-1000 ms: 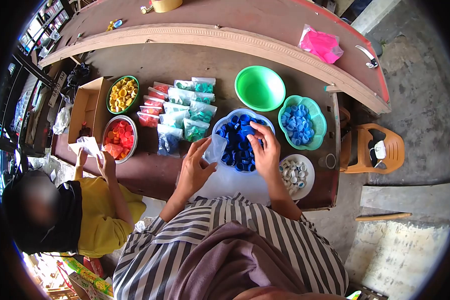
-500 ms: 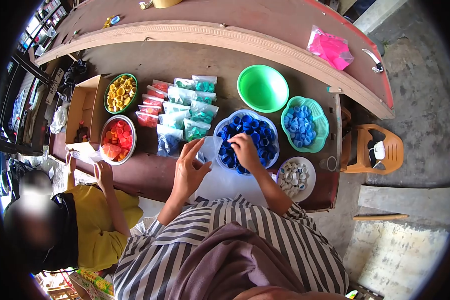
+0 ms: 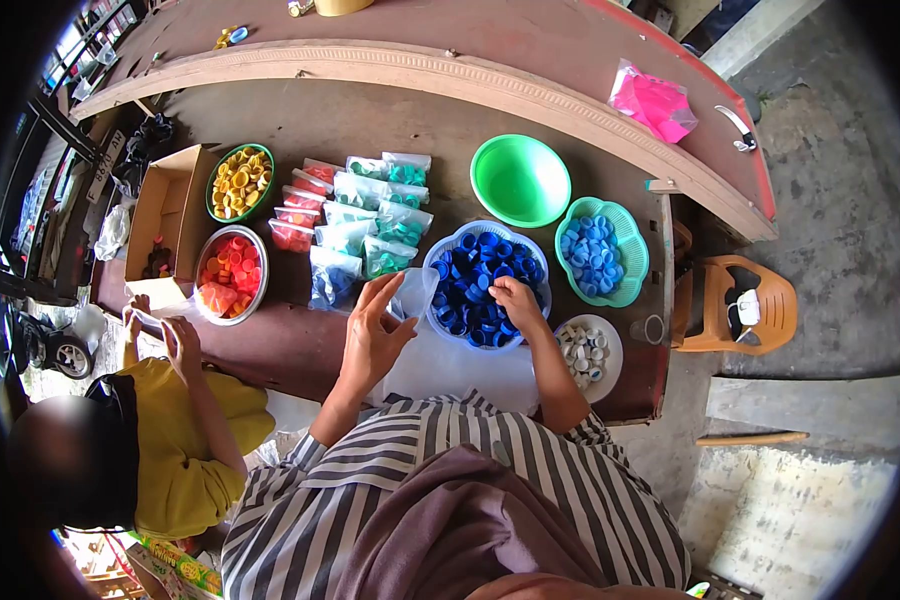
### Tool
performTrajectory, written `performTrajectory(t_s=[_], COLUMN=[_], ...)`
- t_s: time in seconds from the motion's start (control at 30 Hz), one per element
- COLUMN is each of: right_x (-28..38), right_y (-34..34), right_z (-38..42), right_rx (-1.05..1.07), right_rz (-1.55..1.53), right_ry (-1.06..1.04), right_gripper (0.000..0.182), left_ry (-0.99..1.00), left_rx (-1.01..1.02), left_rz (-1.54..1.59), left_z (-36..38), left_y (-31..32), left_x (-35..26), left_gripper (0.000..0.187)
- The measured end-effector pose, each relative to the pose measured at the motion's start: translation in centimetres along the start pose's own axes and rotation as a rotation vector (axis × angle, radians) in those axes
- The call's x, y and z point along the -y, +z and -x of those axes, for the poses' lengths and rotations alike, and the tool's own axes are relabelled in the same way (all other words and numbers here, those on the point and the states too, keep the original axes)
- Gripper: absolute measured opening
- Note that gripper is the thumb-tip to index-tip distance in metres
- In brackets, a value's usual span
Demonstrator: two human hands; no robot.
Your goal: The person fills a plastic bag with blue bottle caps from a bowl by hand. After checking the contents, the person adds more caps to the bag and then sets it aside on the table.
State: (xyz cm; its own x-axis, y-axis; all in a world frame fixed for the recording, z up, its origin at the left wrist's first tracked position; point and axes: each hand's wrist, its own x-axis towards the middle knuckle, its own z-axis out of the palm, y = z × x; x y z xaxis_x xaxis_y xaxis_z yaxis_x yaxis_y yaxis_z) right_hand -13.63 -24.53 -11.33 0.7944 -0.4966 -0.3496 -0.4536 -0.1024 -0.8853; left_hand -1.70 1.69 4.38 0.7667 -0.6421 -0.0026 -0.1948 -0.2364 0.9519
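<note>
My left hand point(image 3: 372, 328) holds a clear plastic bag point(image 3: 415, 292) by its side, thumb and fingers curved, with the bag's mouth toward the basket. Over the right part of a light-blue basket point(image 3: 544, 268) my right hand point(image 3: 517, 302) is closed, its fingertips pinching at a dark blue bottle cap point(image 3: 484, 283). Dark blue caps point(image 3: 478, 260) heap up inside that basket. Left of the bag lie filled clear bags in rows: one with blue caps point(image 3: 332, 285), several with green caps point(image 3: 400, 228) and several with red caps point(image 3: 292, 237).
A green bowl point(image 3: 560, 205) and a turquoise basket point(image 3: 642, 245) of light blue caps stand behind. White caps fill a bowl point(image 3: 612, 375) at right. On the left are bowls of red caps point(image 3: 238, 262) and yellow caps point(image 3: 240, 185), a cardboard box point(image 3: 185, 190) and a co-worker point(image 3: 185, 440).
My right hand has moved right and slightly down, away from the bag and over the dark blue caps. My left hand keeps the bag nearly in place. The whole view has shifted slightly.
</note>
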Motion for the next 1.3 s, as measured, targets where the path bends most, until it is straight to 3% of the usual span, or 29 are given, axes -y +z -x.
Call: performTrajectory(t_s=[0.03,0.1,0.37,0.57,0.63,0.67,0.7,0.77,0.83,0.97,1.17,1.23,1.27,1.3], right_x=[0.1,0.2,-0.4,1.5,0.5,-0.3,-0.2,0.3,0.4,-0.5,-2.2,-1.0,-0.2,-0.1], right_y=[-0.2,-0.5,-1.3,0.7,1.5,2.0,2.7,3.5,4.3,4.4,2.4,1.7,1.4,1.1], right_z=[0.3,1.3,2.7,2.9,1.5,0.6,0.5,-0.2,-0.6,-0.7,-1.0,0.1,1.1,1.4], right_rx=[-0.004,-0.006,0.0,-0.01,-0.11,-0.159,-0.284,-0.342,-0.237,-0.208,-0.155,0.082,0.088,0.087], right_rz=[0.002,-0.29,-0.354,-0.749,-0.357,-0.042,0.164,0.675,0.829,0.808,0.489,-0.171,-0.358,-0.359], right_ry=[-0.005,0.055,0.083,0.068,0.089,-0.073,-0.408,-0.597,-0.551,-0.52,-0.587,-0.025,0.056,0.054], right_gripper=[0.018,0.018,0.02,0.017,0.017,0.017,0.017,0.018,0.018,0.012,0.013,0.011,0.009,0.009], left_ry=[0.008,0.024,0.062,0.096,0.093,0.095,0.093,0.093,0.096,0.112,0.124,0.128,0.131,0.123], left_rx=[0.0,0.001,-0.004,-0.017,-0.012,-0.017,-0.018,-0.021,-0.012,-0.041,-0.038,-0.038,-0.038,-0.034], left_rz=[0.001,-0.007,-0.015,-0.035,-0.041,-0.041,-0.041,-0.04,-0.026,-0.031,-0.032,-0.027,-0.026,-0.029], left_z=[0.1,0.4,2.0,3.1,3.3,3.4,3.5,3.8,4.0,4.5,4.7,4.7,4.7,4.6], left_y=[0.1,0.1,0.0,0.0,0.0,0.0,0.0,0.0,0.0,0.1,0.1,0.3,0.3,0.5], left_x=[0.0,0.1,0.2,0.4,0.6,0.7,0.7,0.8,0.7,1.1,1.6,1.5,1.4,1.3], left_gripper=[0.064,0.064,0.064,0.061,0.064,0.064,0.063,0.063,0.061,0.063,0.063,0.063,0.063,0.062])
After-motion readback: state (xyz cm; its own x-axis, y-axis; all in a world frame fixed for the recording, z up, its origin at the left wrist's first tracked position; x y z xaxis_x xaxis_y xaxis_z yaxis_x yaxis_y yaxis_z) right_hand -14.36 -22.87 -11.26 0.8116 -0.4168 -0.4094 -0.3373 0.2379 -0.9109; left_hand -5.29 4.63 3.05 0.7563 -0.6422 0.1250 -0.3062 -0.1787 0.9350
